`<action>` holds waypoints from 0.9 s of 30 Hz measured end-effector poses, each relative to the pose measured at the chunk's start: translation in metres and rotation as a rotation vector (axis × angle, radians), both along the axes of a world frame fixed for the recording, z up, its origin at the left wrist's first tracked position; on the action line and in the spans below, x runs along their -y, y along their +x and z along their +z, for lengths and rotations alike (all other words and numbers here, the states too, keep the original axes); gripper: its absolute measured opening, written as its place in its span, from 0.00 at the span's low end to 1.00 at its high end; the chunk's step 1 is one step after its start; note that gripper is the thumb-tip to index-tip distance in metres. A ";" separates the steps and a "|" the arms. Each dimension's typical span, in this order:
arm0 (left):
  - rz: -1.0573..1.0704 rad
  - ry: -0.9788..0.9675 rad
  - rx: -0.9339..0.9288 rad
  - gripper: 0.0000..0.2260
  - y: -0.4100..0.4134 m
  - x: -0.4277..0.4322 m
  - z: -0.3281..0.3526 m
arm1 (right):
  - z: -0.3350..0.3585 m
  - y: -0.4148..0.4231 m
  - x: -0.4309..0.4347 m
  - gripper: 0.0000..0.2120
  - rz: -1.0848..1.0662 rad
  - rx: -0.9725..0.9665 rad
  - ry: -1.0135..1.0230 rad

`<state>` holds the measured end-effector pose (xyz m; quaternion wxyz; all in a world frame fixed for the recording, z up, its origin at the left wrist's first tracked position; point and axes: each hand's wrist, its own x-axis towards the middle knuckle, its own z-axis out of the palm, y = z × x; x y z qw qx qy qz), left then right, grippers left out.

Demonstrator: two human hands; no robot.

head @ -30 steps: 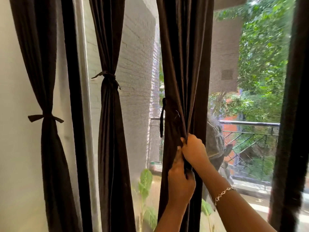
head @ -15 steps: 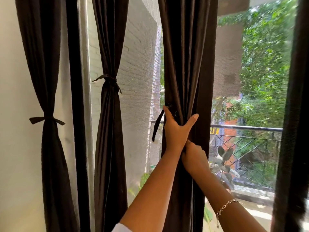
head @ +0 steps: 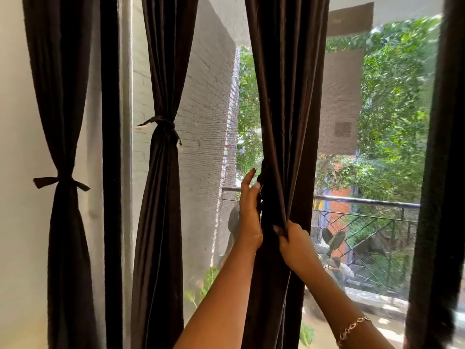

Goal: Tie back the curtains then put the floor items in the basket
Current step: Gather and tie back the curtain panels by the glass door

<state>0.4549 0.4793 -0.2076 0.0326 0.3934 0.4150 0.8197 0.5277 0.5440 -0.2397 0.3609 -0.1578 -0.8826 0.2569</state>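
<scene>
Sunlit trees and a balcony railing point(head: 364, 201) fill the window behind dark curtains. At centre frame the middle curtain point(head: 284, 96) is bunched. The right hand point(head: 294, 244) has its fingers clamped on a fold, and the left hand point(head: 249, 212) lies along the bunch's left edge, fingers straight, beside what looks like a dark tie point(head: 263, 177). The far-left curtain point(head: 65, 222) and the next curtain point(head: 161, 210) are knotted. Since the left hand only presses, the bunch could spread or the tie could slip away before wrapping. No basket shows.
</scene>
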 end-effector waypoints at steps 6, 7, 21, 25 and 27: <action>0.029 -0.036 -0.132 0.21 -0.005 -0.002 0.007 | -0.001 -0.003 -0.007 0.10 0.005 -0.012 -0.034; 0.047 -0.036 -0.113 0.17 -0.006 -0.003 0.010 | -0.002 -0.003 -0.008 0.10 0.008 -0.015 -0.033; -0.043 -0.083 -0.026 0.12 0.005 -0.015 0.013 | 0.003 -0.015 0.009 0.14 -0.162 0.144 0.279; 0.098 -0.094 0.160 0.09 0.006 -0.018 0.016 | 0.007 -0.012 0.010 0.11 -0.063 0.147 0.253; 0.120 -0.085 0.217 0.12 0.002 -0.018 0.018 | 0.013 -0.005 0.001 0.11 0.052 0.138 0.198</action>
